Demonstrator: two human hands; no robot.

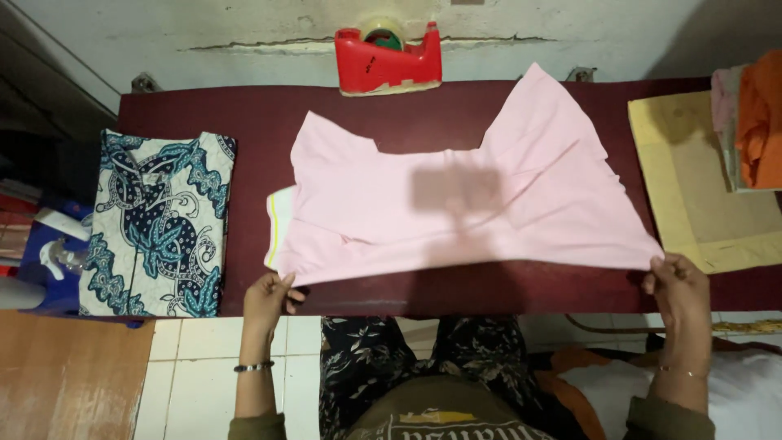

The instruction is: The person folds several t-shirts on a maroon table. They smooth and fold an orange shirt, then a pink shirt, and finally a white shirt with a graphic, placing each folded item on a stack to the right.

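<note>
Both hands are at the near edge of the dark red table point(204, 114), and each has hold of the pink garment point(456, 204); the left hand point(269, 300) is closed on the lower corner by the collar end, fingers curled under the cloth and thumb on top; the right hand point(676, 287) pinches the far hem corner, fingers drawn together on the fabric. Between the two hands the pink garment is stretched flat across the middle of the table, its near edge running almost straight from one grip to the other; a sleeve sticks up toward the wall on the left part, and a wide flap of the hem fans up on the right; a pale yellow-edged collar shows at its left end, just above the left hand. A silver bangle point(253, 367) sits on the left wrist.

To the left of the garment, well apart from it, lies a folded patterned shirt point(155, 224) in blue and cream; a red tape dispenser point(388, 61) stands at the far edge against the wall, holding a roll of tape; at the right end a yellow cardboard sheet point(692, 179) lies flat, with a pile of orange and pink cloth point(753, 122) beside it.
</note>
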